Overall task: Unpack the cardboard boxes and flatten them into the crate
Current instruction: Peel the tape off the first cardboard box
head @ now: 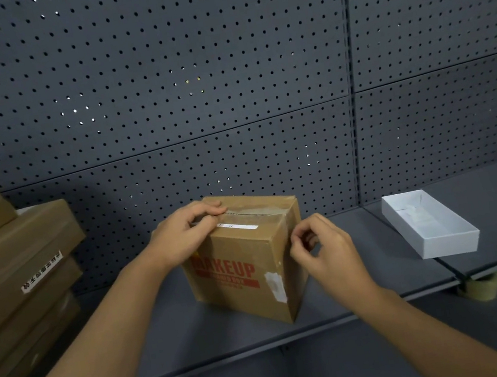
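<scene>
While the small cardboard box printed MAKEUP sits sealed on the grey shelf, near the middle and in front of the pegboard, we are at the opening step: getting the tape off its top seam. Our left hand rests on the top near the back edge, fingers curled down onto the tape there; our right hand is at the right-hand side, thumb and forefinger pinched together at what seems to be the tape's end (whether they truly hold it we cannot tell). Next, we judge, comes a steady peel along the seam while the left hand braces the box. A stack of boxes waits at left; a white tray and a tape roll lie well apart to the right. No crate is in view.
</scene>
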`<action>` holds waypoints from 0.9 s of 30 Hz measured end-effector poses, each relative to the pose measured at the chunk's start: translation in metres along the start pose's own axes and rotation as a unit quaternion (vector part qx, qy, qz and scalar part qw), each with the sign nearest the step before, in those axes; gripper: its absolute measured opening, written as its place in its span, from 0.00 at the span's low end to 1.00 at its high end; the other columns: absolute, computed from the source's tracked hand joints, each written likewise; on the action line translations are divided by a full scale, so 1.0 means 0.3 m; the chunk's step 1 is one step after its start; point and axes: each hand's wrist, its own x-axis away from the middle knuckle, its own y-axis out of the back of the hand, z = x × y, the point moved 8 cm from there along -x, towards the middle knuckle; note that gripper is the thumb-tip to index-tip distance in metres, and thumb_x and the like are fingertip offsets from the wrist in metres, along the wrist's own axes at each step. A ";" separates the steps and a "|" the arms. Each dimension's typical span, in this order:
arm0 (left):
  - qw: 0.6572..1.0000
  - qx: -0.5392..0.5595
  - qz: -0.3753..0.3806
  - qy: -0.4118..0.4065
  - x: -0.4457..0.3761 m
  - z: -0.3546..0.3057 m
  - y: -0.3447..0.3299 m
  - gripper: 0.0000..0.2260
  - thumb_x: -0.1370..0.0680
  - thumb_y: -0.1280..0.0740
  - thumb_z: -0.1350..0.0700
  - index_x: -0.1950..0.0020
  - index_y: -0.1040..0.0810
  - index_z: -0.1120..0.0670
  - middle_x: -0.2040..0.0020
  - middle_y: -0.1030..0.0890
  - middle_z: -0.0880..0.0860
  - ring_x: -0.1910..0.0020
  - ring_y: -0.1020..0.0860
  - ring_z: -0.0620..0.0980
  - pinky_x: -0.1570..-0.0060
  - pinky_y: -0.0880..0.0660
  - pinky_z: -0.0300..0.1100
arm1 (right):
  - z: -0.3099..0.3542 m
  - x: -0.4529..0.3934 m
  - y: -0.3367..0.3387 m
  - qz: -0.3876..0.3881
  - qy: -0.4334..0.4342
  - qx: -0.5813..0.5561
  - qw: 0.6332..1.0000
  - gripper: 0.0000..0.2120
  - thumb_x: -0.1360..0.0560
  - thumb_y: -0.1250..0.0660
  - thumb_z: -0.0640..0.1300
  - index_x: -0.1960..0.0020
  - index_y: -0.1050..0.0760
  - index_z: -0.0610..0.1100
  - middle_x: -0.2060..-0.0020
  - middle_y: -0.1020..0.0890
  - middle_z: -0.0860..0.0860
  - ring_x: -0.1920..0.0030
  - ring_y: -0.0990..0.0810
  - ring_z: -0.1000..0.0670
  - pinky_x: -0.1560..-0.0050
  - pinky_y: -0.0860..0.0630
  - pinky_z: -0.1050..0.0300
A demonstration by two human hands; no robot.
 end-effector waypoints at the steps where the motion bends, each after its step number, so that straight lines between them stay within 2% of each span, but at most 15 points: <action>1: 1.000 0.002 0.001 -0.009 0.002 0.004 0.001 0.18 0.27 0.42 0.32 0.40 0.21 0.26 0.34 0.25 0.25 0.29 0.29 0.38 0.25 0.35 0.59 | -0.016 0.003 0.005 -0.006 -0.015 -0.011 1.000 0.06 0.22 0.31 0.37 0.53 0.25 0.47 0.55 0.23 0.54 0.54 0.22 0.53 0.52 0.23 0.53; 2: 1.000 0.006 -0.002 -0.024 0.007 0.001 0.003 0.18 0.26 0.41 0.32 0.39 0.21 0.28 0.34 0.25 0.26 0.29 0.29 0.37 0.25 0.35 0.58 | -0.041 0.006 0.011 -0.013 -0.037 -0.029 0.999 0.07 0.22 0.31 0.37 0.48 0.25 0.48 0.50 0.24 0.54 0.49 0.21 0.55 0.47 0.22 0.53; 4: 0.997 -0.006 -0.039 -0.065 0.025 -0.023 0.016 0.17 0.21 0.40 0.33 0.37 0.19 0.32 0.31 0.25 0.30 0.28 0.31 0.36 0.22 0.39 0.55 | -0.106 0.007 0.008 0.005 -0.095 -0.073 0.993 0.17 0.21 0.32 0.40 0.34 0.28 0.50 0.36 0.27 0.56 0.34 0.26 0.58 0.34 0.26 0.56; 5: 0.993 -0.035 -0.079 -0.081 0.044 -0.048 0.029 0.17 0.20 0.41 0.34 0.36 0.19 0.34 0.29 0.26 0.32 0.27 0.32 0.37 0.22 0.43 0.52 | -0.134 0.005 -0.004 0.038 -0.118 -0.095 0.988 0.23 0.20 0.32 0.42 0.27 0.32 0.52 0.29 0.31 0.57 0.28 0.32 0.59 0.29 0.32 0.58; 7: 0.979 -0.094 -0.151 -0.098 0.105 -0.120 0.045 0.21 0.19 0.45 0.31 0.33 0.21 0.35 0.26 0.29 0.35 0.25 0.35 0.41 0.24 0.49 0.48 | -0.180 0.001 -0.045 0.120 -0.163 -0.154 0.967 0.30 0.18 0.33 0.47 0.20 0.39 0.56 0.22 0.36 0.58 0.22 0.38 0.59 0.23 0.37 0.56; 9: 0.982 -0.111 -0.107 -0.108 0.170 -0.206 -0.012 0.30 0.22 0.49 0.25 0.27 0.26 0.35 0.24 0.33 0.37 0.23 0.39 0.42 0.22 0.54 0.51 | -0.194 0.004 -0.073 0.167 -0.202 -0.205 0.943 0.31 0.19 0.32 0.52 0.19 0.40 0.58 0.23 0.31 0.54 0.23 0.33 0.55 0.22 0.35 0.48; 11: 0.979 -0.164 -0.032 -0.115 0.227 -0.265 -0.113 0.38 0.27 0.49 0.19 0.22 0.35 0.35 0.22 0.38 0.35 0.20 0.44 0.42 0.21 0.61 0.61 | -0.169 0.003 -0.069 0.164 -0.187 -0.211 0.945 0.29 0.19 0.31 0.54 0.21 0.36 0.56 0.27 0.26 0.51 0.25 0.29 0.53 0.23 0.33 0.44; 13: 0.972 -0.201 -0.046 -0.115 0.253 -0.289 -0.152 0.37 0.27 0.45 0.20 0.21 0.38 0.34 0.22 0.39 0.34 0.20 0.45 0.40 0.22 0.64 0.67 | -0.116 -0.003 -0.047 0.141 -0.146 -0.219 0.954 0.21 0.17 0.34 0.48 0.25 0.29 0.54 0.33 0.20 0.53 0.30 0.24 0.53 0.27 0.28 0.44; 16: 0.990 -0.067 -0.077 -0.102 0.247 -0.298 -0.090 0.29 0.26 0.36 0.28 0.26 0.29 0.34 0.28 0.31 0.32 0.25 0.36 0.38 0.21 0.56 0.67 | -0.034 -0.021 0.017 0.069 -0.107 -0.215 0.968 0.15 0.17 0.34 0.45 0.33 0.25 0.58 0.41 0.16 0.57 0.38 0.19 0.54 0.33 0.23 0.47; 18: 0.992 0.071 -0.059 -0.082 0.226 -0.300 -0.024 0.24 0.27 0.31 0.33 0.31 0.25 0.34 0.33 0.24 0.34 0.33 0.27 0.36 0.24 0.37 0.62 | 0.039 -0.045 0.070 0.026 -0.064 -0.180 0.981 0.14 0.18 0.33 0.46 0.35 0.24 0.60 0.44 0.17 0.58 0.41 0.19 0.55 0.37 0.21 0.52; 19: 0.986 0.145 -0.047 -0.070 0.214 -0.301 0.004 0.21 0.26 0.29 0.37 0.33 0.22 0.35 0.37 0.20 0.38 0.37 0.22 0.39 0.30 0.27 0.57 | 0.081 -0.060 0.092 0.015 -0.038 -0.160 0.986 0.14 0.18 0.32 0.46 0.34 0.24 0.58 0.44 0.19 0.58 0.41 0.19 0.54 0.39 0.21 0.55; 20: 0.976 0.202 -0.047 -0.060 0.204 -0.304 0.030 0.17 0.24 0.28 0.41 0.35 0.21 0.37 0.40 0.18 0.42 0.42 0.18 0.42 0.38 0.20 0.53 | 0.123 -0.077 0.110 0.011 -0.009 -0.132 0.991 0.15 0.18 0.32 0.46 0.33 0.23 0.55 0.43 0.21 0.58 0.40 0.20 0.54 0.40 0.22 0.58; 22: 0.964 0.246 -0.086 -0.048 0.186 -0.305 0.078 0.10 0.20 0.28 0.50 0.38 0.19 0.43 0.46 0.16 0.46 0.48 0.16 0.47 0.48 0.17 0.50 | 0.208 -0.113 0.124 0.024 0.056 -0.045 0.997 0.17 0.19 0.31 0.47 0.31 0.23 0.51 0.40 0.25 0.57 0.38 0.23 0.54 0.40 0.24 0.63; 24: 0.958 0.261 -0.108 -0.040 0.173 -0.302 0.095 0.08 0.18 0.30 0.54 0.39 0.19 0.46 0.48 0.16 0.49 0.51 0.16 0.49 0.52 0.17 0.49 | 0.256 -0.141 0.107 0.050 0.110 0.037 0.992 0.16 0.20 0.31 0.51 0.34 0.20 0.50 0.40 0.25 0.58 0.37 0.25 0.53 0.39 0.25 0.60; 27: 0.957 0.264 -0.115 -0.041 0.172 -0.307 0.081 0.07 0.17 0.32 0.56 0.41 0.20 0.47 0.51 0.17 0.51 0.54 0.17 0.48 0.55 0.19 0.45 | 0.285 -0.171 0.104 0.051 0.124 0.077 0.988 0.15 0.22 0.30 0.55 0.39 0.16 0.50 0.45 0.24 0.60 0.39 0.26 0.54 0.40 0.25 0.57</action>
